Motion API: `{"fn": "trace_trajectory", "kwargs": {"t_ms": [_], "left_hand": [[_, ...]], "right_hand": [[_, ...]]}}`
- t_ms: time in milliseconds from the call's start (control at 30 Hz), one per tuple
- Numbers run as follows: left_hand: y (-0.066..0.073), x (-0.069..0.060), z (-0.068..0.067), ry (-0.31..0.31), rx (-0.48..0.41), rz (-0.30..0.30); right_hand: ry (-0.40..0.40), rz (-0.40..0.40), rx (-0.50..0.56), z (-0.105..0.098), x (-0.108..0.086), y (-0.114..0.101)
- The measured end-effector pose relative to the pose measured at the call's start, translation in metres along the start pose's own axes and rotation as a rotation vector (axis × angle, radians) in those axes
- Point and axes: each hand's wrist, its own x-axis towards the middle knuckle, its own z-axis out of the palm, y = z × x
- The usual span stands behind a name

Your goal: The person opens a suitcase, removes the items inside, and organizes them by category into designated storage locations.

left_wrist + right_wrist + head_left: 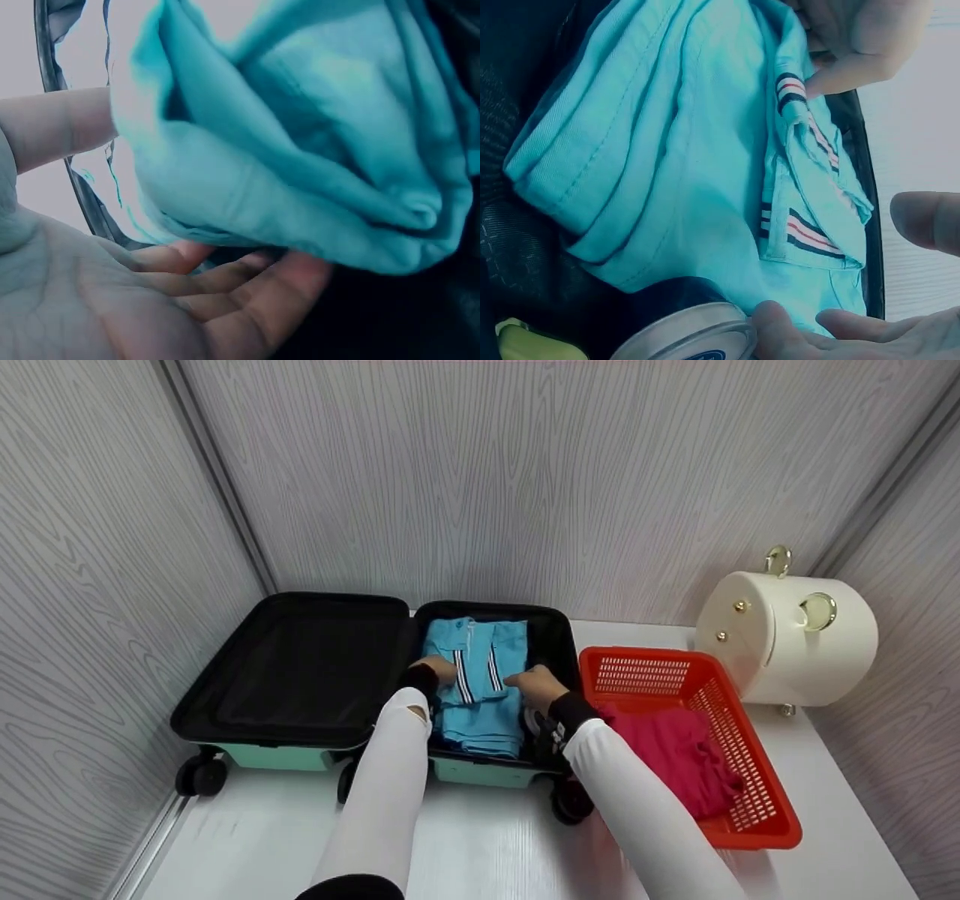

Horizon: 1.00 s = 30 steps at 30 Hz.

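A folded light blue garment point(480, 727) with striped bands lies in the right half of an open suitcase point(442, 771). At the garment's left edge, my left hand point(441, 667) grips the cloth point(225, 180); its thumb lies against one side and its fingers reach underneath, tips partly hidden. My right hand point(538, 686) is at the opposite edge. In the right wrist view, that hand's thumb stands apart from its extended fingers point(776, 330), which are close to the garment and a round silver-rimmed tin point(690, 330). Whether they press the cloth I cannot tell.
The suitcase's black left half point(300, 675) lies open beside it. Right of the suitcase stands a red basket point(780, 810) holding crimson cloth point(682, 757). A cream cylindrical case point(817, 660) with gold fittings stands behind. A yellow-green item point(540, 343) lies near the tin.
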Motion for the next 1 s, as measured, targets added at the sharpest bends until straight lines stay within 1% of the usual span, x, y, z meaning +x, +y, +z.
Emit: {"fn": "trace_trajectory", "kwargs": {"t_ms": [33,100,200,267,400,433,500,600,633,700,767,833,867,900,1000], "left_hand": [[0.003,-0.01,-0.001,0.009,-0.008,0.005],[0.004,-0.025,-0.002,0.025,-0.042,0.01],[0.001,-0.031,-0.001,0.035,-0.111,-0.003],[0.001,-0.037,-0.001,0.059,-0.14,-0.018],[0.003,-0.038,-0.001,0.112,-0.152,-0.052],[0.004,-0.038,-0.001,0.126,-0.162,-0.051],[0.007,-0.039,-0.002,0.147,-0.19,-0.037],[0.014,-0.042,-0.002,0.194,-0.219,0.022],[0.01,-0.027,0.0,0.22,-0.221,0.035],[0.0,0.011,0.004,0.267,-0.217,0.05],[-0.009,0.048,0.009,0.308,-0.205,0.053],[-0.016,0.081,0.012,0.348,-0.159,0.053],[-0.012,0.079,0.012,0.365,-0.129,0.056],[-0.007,0.074,0.012,0.381,-0.093,0.058],[0.013,0.046,0.006,0.394,0.008,0.021]], "right_hand": [[-0.005,-0.002,-0.008,0.001,0.001,0.0],[-0.021,-0.003,0.004,0.003,0.001,0.001],[-0.035,0.002,0.015,0.005,0.001,0.002],[-0.029,0.003,0.005,0.005,0.002,0.004],[-0.021,-0.005,-0.033,0.006,0.003,0.007],[-0.024,-0.01,-0.032,0.006,0.003,0.008],[-0.034,-0.015,-0.031,0.006,0.003,0.009],[-0.045,-0.012,-0.017,0.004,0.003,0.011],[-0.045,-0.012,-0.008,0.004,0.004,0.012],[-0.046,-0.006,0.013,0.002,0.004,0.013],[-0.044,-0.002,0.049,0.001,0.005,0.013],[-0.045,0.003,0.08,0.0,0.006,0.014],[-0.046,0.006,0.095,-0.001,0.006,0.014],[-0.047,0.007,0.108,-0.002,0.007,0.014],[-0.041,0.014,0.127,-0.003,0.008,0.014]]}}
